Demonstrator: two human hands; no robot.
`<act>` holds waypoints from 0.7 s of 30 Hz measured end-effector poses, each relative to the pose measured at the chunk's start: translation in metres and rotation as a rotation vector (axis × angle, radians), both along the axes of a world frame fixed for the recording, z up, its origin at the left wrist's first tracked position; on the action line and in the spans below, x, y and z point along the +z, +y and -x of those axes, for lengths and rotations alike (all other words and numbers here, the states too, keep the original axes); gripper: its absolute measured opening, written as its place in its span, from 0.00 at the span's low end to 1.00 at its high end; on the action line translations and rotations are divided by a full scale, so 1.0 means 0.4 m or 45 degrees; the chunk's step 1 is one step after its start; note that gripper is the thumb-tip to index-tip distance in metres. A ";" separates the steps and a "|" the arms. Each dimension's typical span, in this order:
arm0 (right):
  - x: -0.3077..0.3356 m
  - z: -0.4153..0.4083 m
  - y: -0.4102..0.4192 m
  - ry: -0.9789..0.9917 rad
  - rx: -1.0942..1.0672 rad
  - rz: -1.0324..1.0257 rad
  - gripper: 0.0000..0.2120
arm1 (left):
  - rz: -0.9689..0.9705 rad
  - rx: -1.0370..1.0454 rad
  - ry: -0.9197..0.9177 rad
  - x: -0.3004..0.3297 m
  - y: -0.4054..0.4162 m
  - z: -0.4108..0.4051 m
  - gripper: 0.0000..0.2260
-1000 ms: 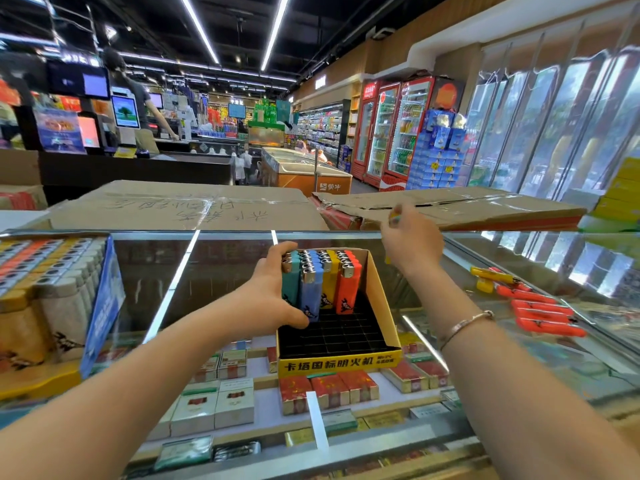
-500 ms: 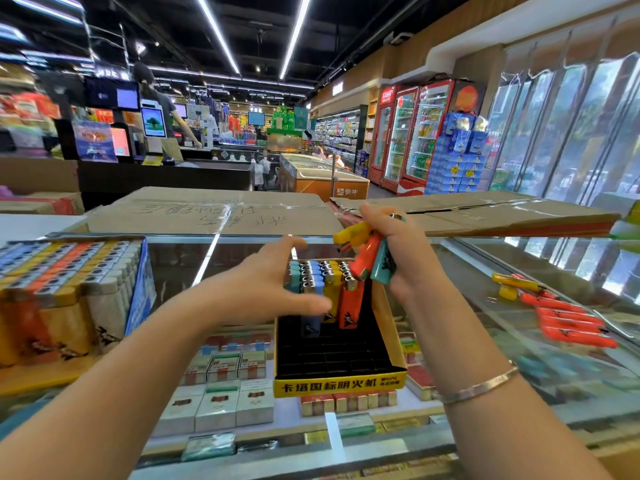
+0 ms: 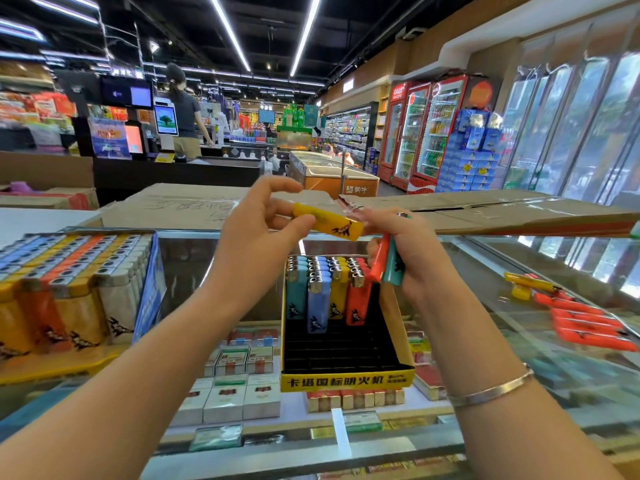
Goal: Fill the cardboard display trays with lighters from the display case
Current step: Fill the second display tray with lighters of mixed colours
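The left hand point(image 3: 258, 233) pinches a yellow lighter point(image 3: 329, 221) above the half-filled tray point(image 3: 348, 379) on the glass counter point(image 3: 485, 271). The right hand point(image 3: 412, 251) clutches two more lighters point(image 3: 388, 263). Next, likely, stand the yellow one upright in a free slot near the row.

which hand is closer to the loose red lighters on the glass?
Right. The right hand, holding red and teal lighters, is above the tray, left of the loose red lighters. The left hand, pinching the yellow lighter, is further left.
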State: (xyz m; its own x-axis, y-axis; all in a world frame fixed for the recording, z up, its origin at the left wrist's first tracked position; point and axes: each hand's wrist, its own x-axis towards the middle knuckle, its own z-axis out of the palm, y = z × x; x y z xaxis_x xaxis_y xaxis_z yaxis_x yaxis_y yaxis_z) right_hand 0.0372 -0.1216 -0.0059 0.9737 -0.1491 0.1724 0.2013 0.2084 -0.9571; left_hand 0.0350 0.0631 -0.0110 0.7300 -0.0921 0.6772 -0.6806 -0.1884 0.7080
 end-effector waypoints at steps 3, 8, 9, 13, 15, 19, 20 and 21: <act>-0.003 -0.011 -0.029 0.040 -0.177 -0.028 0.07 | -0.147 -0.018 -0.068 0.009 0.004 0.003 0.08; -0.018 -0.024 -0.039 0.109 -0.219 -0.057 0.05 | -0.511 -0.015 -0.081 0.017 -0.011 -0.002 0.11; -0.020 -0.027 -0.038 0.116 -0.214 -0.051 0.04 | -0.531 -0.003 -0.091 0.025 -0.013 -0.003 0.10; -0.023 -0.033 -0.040 0.131 -0.207 -0.085 0.04 | -0.617 -0.063 -0.042 0.062 -0.005 0.000 0.09; -0.025 -0.035 -0.043 0.134 -0.209 -0.110 0.05 | -0.679 -0.072 0.002 0.074 0.002 0.003 0.08; -0.027 -0.036 -0.043 0.159 -0.212 -0.114 0.04 | -0.845 -0.025 0.010 0.078 -0.013 0.011 0.10; -0.027 -0.037 -0.044 0.164 -0.214 -0.110 0.05 | -0.902 -0.002 0.008 0.072 -0.023 0.013 0.09; -0.028 -0.038 -0.044 0.164 -0.213 -0.106 0.06 | -0.968 0.036 -0.008 0.062 -0.036 0.016 0.07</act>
State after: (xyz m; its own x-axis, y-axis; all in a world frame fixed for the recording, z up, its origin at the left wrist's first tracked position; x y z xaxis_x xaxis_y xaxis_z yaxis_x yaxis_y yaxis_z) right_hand 0.0523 -0.1393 -0.0171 0.9474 -0.3187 0.0282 0.1166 0.2621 -0.9580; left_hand 0.0284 0.0488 0.0138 0.7353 -0.5165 0.4388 -0.6719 -0.6403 0.3721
